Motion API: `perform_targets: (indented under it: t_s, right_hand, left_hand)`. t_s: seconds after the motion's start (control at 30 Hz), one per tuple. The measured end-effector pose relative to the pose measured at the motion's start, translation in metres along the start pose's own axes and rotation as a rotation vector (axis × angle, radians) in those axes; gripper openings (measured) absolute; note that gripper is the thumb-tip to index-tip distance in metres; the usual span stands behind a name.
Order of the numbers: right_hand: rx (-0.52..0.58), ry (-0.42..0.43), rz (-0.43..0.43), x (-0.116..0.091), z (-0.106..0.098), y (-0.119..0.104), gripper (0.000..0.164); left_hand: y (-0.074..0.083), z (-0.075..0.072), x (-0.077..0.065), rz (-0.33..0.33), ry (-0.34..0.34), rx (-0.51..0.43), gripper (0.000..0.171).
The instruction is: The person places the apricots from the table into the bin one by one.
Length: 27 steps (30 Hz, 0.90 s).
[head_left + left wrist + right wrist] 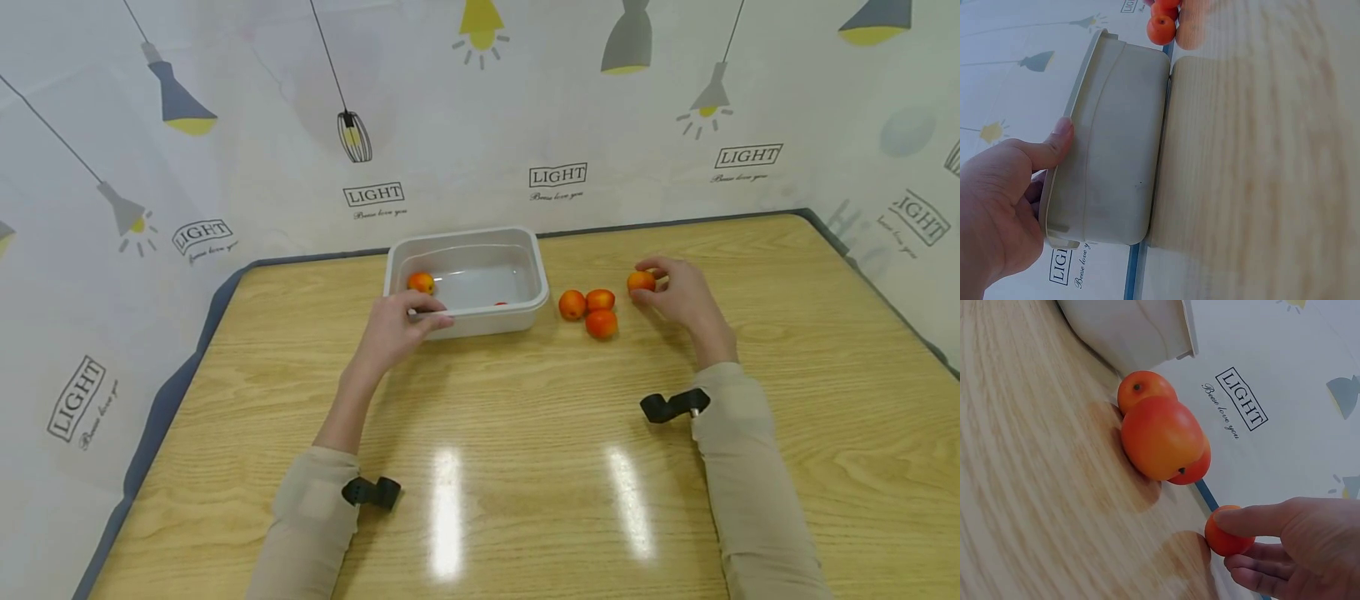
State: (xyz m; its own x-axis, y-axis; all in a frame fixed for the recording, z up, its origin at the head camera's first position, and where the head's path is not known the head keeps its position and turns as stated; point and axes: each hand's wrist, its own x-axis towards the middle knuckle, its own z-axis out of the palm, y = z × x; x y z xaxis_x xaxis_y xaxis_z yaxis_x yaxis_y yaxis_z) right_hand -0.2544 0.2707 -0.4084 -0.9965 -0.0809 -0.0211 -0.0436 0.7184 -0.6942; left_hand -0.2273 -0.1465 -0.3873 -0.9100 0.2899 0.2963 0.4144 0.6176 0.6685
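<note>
My left hand point(395, 331) holds the near rim of a pale grey plastic tub point(487, 323) at its left part. In the left wrist view the thumb point(1062, 132) lies against the tub's outer side, and the other fingers are mostly hidden behind the rim. One round orange-red fruit point(421, 282) sits in the tub's left end; a bit of red shows behind the near wall. To the right, my right hand point(678, 293) grips another orange-red fruit point(1229, 530) between thumb and fingers, close over the table. Three similar fruits point(1163, 437) lie grouped between this hand and the tub.
A wooden table point(525, 433) carries everything, its back edge close behind the tub. Beyond stands a white wall covering point(465, 108) printed with lamps and lettering. Both sleeves carry a small black wrist mount point(372, 492).
</note>
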Motion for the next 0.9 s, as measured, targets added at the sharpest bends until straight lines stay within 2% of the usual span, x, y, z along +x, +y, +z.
perform_targets:
  t_s: [0.13, 0.37, 0.67, 0.9]
  right_hand:
    - [0.016, 0.012, 0.018, -0.002, 0.0, 0.0, 0.049]
    - [0.051, 0.115, -0.017, -0.003, -0.001, -0.004, 0.049]
    - [0.047, 0.169, -0.079, -0.006, -0.005, -0.026, 0.049]
    - [0.062, 0.201, -0.154, -0.006, -0.002, -0.046, 0.046]
  left_hand:
    - [-0.001, 0.001, 0.001, -0.004, -0.001, -0.005, 0.017]
    - [0.0, 0.0, 0.001, -0.025, -0.012, -0.023, 0.016]
    - [0.003, -0.001, 0.0, -0.045, -0.026, -0.015, 0.017]
    - [0.004, -0.002, -0.001, -0.027, -0.028, -0.002, 0.017]
